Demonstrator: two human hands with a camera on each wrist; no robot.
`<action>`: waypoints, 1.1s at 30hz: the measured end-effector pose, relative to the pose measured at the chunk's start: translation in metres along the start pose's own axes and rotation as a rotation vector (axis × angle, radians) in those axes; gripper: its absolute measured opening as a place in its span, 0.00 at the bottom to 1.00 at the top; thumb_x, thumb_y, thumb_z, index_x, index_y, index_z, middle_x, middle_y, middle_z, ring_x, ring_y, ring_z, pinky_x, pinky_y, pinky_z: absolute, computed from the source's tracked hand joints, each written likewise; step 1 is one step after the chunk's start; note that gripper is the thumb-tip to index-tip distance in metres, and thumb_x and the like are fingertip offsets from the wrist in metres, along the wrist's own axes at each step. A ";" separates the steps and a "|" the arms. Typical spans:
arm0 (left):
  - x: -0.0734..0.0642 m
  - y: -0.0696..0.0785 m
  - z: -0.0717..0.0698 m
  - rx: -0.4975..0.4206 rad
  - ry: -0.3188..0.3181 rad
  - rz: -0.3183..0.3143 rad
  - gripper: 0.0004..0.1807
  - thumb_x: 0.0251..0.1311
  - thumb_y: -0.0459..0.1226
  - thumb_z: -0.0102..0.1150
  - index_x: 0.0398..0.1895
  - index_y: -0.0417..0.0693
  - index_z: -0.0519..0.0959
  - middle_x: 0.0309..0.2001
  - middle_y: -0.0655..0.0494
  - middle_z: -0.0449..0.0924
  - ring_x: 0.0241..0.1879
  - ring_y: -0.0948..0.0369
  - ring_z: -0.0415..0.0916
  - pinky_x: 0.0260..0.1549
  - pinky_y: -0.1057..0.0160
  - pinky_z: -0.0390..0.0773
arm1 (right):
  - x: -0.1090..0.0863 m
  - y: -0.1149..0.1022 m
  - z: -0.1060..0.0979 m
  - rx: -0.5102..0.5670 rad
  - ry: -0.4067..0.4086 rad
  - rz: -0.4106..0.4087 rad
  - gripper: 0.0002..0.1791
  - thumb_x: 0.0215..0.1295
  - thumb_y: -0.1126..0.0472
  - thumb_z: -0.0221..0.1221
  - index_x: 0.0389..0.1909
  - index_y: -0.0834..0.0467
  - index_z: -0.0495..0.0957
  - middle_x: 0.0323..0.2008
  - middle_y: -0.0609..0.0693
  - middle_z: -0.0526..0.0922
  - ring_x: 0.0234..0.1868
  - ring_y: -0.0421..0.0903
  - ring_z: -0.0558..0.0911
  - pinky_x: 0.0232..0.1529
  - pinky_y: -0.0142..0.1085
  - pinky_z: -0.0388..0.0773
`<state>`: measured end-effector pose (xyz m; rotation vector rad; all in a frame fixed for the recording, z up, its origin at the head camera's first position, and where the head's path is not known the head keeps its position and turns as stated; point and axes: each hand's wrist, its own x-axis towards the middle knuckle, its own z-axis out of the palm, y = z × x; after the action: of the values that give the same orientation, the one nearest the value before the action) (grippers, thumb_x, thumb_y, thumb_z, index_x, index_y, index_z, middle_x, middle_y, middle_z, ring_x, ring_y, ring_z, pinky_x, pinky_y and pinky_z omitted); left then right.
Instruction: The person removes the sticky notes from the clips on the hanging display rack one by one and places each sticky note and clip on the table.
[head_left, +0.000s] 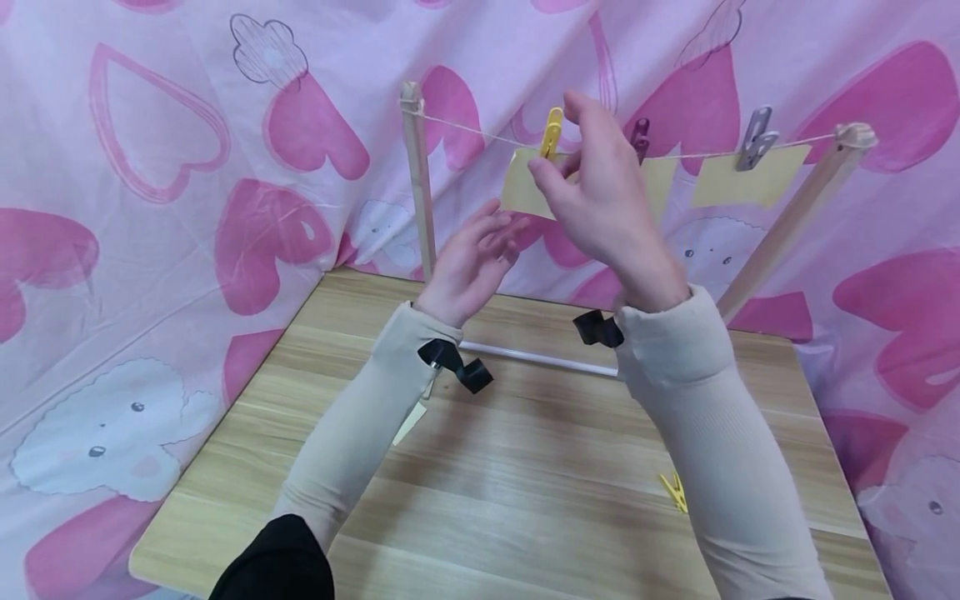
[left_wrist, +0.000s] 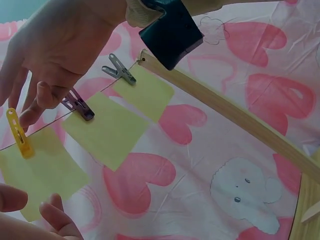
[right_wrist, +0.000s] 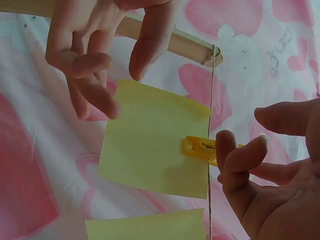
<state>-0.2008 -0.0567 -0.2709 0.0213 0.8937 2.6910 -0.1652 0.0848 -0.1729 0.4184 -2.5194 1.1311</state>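
A yellow clothespin [head_left: 552,133] clips a pale yellow paper [right_wrist: 155,140] to a string tied between two wooden posts. My right hand [head_left: 603,183] is beside that clothespin, thumb and forefinger spread apart, other fingers loosely bent. Its fingertips overlap the clothespin's handle end in the right wrist view. Below and left of the paper is my left hand [head_left: 472,262], palm turned up and fingers loose, fingertips close to the paper's lower edge. Farther right on the string, a purple clip [left_wrist: 79,106] and a grey clip [left_wrist: 119,70] each hold another yellow paper.
The left post [head_left: 418,183] and right post [head_left: 798,217] rise at the back of the wooden table [head_left: 525,483]. A white rod [head_left: 540,358] lies between them. Another yellow clothespin [head_left: 675,492] lies by my right forearm, a pale paper piece [head_left: 409,423] by my left. A heart-patterned curtain [head_left: 165,275] hangs behind.
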 end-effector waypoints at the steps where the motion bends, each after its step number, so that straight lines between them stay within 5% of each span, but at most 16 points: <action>1: 0.001 0.000 0.000 -0.001 -0.019 0.002 0.22 0.69 0.29 0.44 0.65 0.48 0.63 0.51 0.51 0.69 0.48 0.59 0.72 0.38 0.72 0.68 | 0.001 0.000 0.000 0.000 -0.003 0.004 0.36 0.68 0.57 0.55 0.74 0.55 0.52 0.72 0.47 0.61 0.40 0.42 0.76 0.39 0.28 0.74; 5: 0.001 -0.002 0.001 0.028 -0.113 0.018 0.15 0.69 0.28 0.43 0.53 0.47 0.75 0.45 0.52 0.75 0.44 0.60 0.73 0.37 0.71 0.67 | 0.002 0.000 0.002 -0.004 -0.002 -0.001 0.35 0.69 0.58 0.55 0.74 0.55 0.53 0.71 0.48 0.63 0.40 0.42 0.76 0.39 0.29 0.74; 9: 0.001 -0.004 0.005 0.052 -0.143 0.038 0.16 0.69 0.28 0.42 0.52 0.49 0.75 0.41 0.54 0.76 0.42 0.61 0.72 0.37 0.71 0.66 | 0.003 0.001 0.002 0.010 0.010 -0.005 0.34 0.69 0.58 0.55 0.72 0.56 0.55 0.69 0.49 0.66 0.39 0.43 0.76 0.39 0.28 0.74; 15: 0.000 -0.007 0.010 0.055 -0.098 0.053 0.12 0.69 0.28 0.42 0.42 0.48 0.76 0.37 0.53 0.76 0.42 0.61 0.73 0.38 0.70 0.67 | 0.004 0.000 0.002 0.011 0.026 -0.008 0.31 0.69 0.57 0.54 0.70 0.56 0.59 0.64 0.51 0.70 0.38 0.43 0.76 0.36 0.28 0.74; 24: -0.001 -0.006 0.009 0.035 -0.090 0.077 0.13 0.71 0.30 0.44 0.30 0.44 0.77 0.41 0.54 0.77 0.56 0.55 0.74 0.56 0.66 0.66 | 0.003 -0.001 0.001 0.007 0.014 0.009 0.26 0.73 0.53 0.49 0.68 0.55 0.63 0.60 0.51 0.73 0.40 0.43 0.74 0.39 0.31 0.73; 33: -0.002 -0.006 0.007 0.055 -0.070 0.081 0.09 0.72 0.33 0.46 0.40 0.44 0.78 0.47 0.53 0.77 0.53 0.57 0.76 0.56 0.66 0.71 | 0.003 0.000 -0.001 -0.021 0.014 -0.013 0.24 0.72 0.52 0.51 0.65 0.56 0.68 0.56 0.52 0.75 0.38 0.45 0.77 0.35 0.30 0.73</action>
<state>-0.1961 -0.0483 -0.2685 0.1662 0.9651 2.7204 -0.1675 0.0846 -0.1710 0.4192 -2.5109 1.0985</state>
